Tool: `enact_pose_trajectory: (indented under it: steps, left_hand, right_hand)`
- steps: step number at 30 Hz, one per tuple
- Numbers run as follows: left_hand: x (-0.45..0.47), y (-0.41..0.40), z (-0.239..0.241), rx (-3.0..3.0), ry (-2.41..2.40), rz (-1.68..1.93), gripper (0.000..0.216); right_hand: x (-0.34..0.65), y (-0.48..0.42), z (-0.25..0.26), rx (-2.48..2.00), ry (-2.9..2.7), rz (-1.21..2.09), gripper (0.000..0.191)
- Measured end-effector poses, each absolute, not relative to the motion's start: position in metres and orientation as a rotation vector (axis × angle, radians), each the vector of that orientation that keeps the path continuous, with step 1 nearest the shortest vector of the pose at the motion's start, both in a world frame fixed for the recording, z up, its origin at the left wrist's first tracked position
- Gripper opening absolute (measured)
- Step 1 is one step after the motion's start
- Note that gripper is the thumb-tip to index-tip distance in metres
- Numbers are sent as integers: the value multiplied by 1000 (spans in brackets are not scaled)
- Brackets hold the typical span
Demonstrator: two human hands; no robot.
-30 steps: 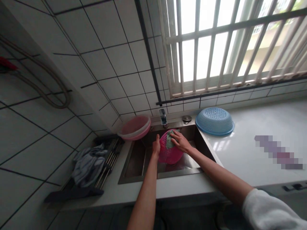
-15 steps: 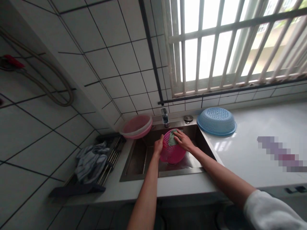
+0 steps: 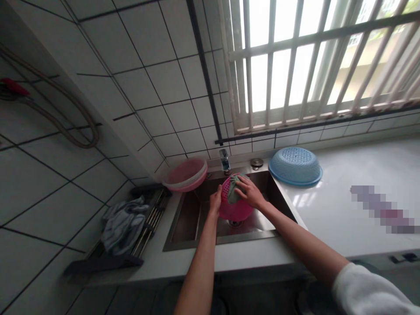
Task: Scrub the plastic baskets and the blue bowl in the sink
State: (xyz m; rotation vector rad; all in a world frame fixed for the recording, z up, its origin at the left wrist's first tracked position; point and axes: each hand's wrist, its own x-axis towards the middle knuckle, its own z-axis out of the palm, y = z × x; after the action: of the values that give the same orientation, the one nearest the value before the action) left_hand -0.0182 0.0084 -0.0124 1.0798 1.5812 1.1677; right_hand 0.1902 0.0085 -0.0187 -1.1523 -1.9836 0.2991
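A bright pink basket with small holes [image 3: 236,212] is held tilted over the steel sink [image 3: 183,227]. My left hand [image 3: 215,201] grips its left rim, thumb up. On the basket's perforated surface lies a green cloth [image 3: 232,192], bunched into folds. My right hand [image 3: 249,191] presses the cloth against the basket, its fingers bent over the cloth's right part. Behind the basket stands the chrome faucet [image 3: 225,159], and the drain [image 3: 235,223] shows below it.
Pink basins [image 3: 185,175] rest at the sink's back left corner. A blue perforated basket [image 3: 295,166] lies upside down on the counter [image 3: 331,210] to the right. Left of the sink, a grey cloth [image 3: 123,225] lies on a dark rack [image 3: 152,223]. A drain plug [image 3: 257,162] sits beside the faucet.
The green cloth has shifted and bunched up under my right hand, spreading lower on the basket. The basket has tilted slightly, and more of the drain shows beneath it.
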Motion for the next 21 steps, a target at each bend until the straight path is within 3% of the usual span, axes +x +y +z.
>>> enact_pose_trajectory:
  steps: [7,9,12,14,16,21]
  left_hand:
    - [-17,1,-2,1539,2052,1382,24]
    - [-18,-2,3,1565,2107,1400,33]
    - [-23,-1,9,1458,2129,1085,33]
    - [-29,3,11,1367,2135,892,48]
    - [-34,7,11,1266,2091,876,61]
    - [-33,9,0,1209,1880,1072,71]
  right_hand:
    - [176,7,-34,-1114,-2031,410,46]
    - [164,-3,-31,-1019,-2140,362,45]
    - [152,-17,-21,-843,-2313,257,41]
    - [151,-20,-16,-764,-2377,227,42]
    - [157,-15,-14,-756,-2361,259,46]
    - [186,9,-25,-1048,-2057,435,50]
